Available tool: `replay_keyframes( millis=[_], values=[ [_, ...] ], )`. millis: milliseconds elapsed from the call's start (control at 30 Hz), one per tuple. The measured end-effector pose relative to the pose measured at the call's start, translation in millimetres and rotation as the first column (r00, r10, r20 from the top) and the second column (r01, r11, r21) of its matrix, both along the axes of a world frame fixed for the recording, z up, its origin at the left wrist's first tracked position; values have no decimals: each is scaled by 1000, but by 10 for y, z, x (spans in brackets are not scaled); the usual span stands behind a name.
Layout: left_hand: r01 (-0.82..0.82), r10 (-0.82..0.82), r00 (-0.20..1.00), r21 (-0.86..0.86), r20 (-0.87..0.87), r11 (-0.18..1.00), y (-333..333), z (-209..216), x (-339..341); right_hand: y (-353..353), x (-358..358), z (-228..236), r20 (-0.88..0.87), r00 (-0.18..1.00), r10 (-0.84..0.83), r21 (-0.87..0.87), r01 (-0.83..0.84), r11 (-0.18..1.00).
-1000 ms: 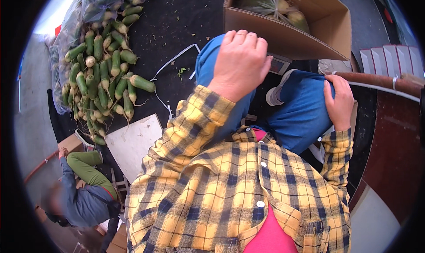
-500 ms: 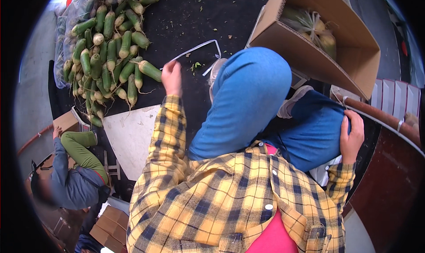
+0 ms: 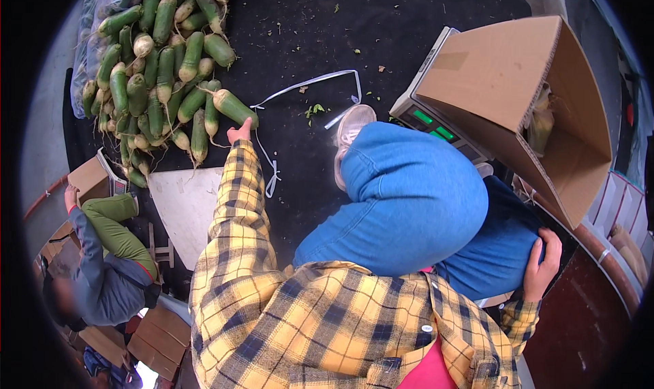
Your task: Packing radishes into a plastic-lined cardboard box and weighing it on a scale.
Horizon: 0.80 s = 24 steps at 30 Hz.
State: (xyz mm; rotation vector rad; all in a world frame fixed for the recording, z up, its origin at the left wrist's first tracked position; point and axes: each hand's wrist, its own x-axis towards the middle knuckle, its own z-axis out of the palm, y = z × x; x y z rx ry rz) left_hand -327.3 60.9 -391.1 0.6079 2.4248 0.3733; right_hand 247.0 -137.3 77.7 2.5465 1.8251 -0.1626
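Note:
My left hand (image 3: 238, 133) is at the near end of a green radish (image 3: 234, 108) on the right edge of a large pile of green radishes (image 3: 163, 72). Its thumb lies against the radish, and the other fingers are partly hidden under it. Just right of this hand, a thin white plastic strap (image 3: 310, 82) lies loosely bent on the dark ground sheet. My right hand (image 3: 542, 265) rests on my right knee with nothing in it, fingers stretched over the blue jeans.
At the right, an open cardboard box (image 3: 484, 72) with bagged radishes (image 3: 540, 127) inside sits tilted on a scale (image 3: 426, 116) with a green display. A white board (image 3: 184, 201) lies below the pile. Another person (image 3: 116, 273) sits at the far left beside cardboard boxes (image 3: 160, 341).
My left hand has let go of the white strap and moved left and down onto the green radish. The strap now lies loose. The view has shifted, showing more of the scale.

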Motion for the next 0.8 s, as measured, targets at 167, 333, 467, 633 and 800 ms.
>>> replay_keyframes(
  millis=[167,333,467,633,800],
  values=[
    [-178,180,973,-26,147,984,94,-185,-147,149,-59,10,-22,1000,-15,-73,13,997],
    [-261,256,866,-48,431,964,211,126,156,227,-133,96,0,1000,-11,-133,11,991],
    [-462,361,570,-76,738,884,285,190,383,237,-127,69,35,999,3,-126,2,992],
    [-510,136,402,98,905,855,893,603,558,267,-181,134,3,1000,-1,-144,2,990],
    [5,-73,508,82,858,997,902,1199,1386,217,-186,170,16,1000,-1,-128,3,992]
  ],
)
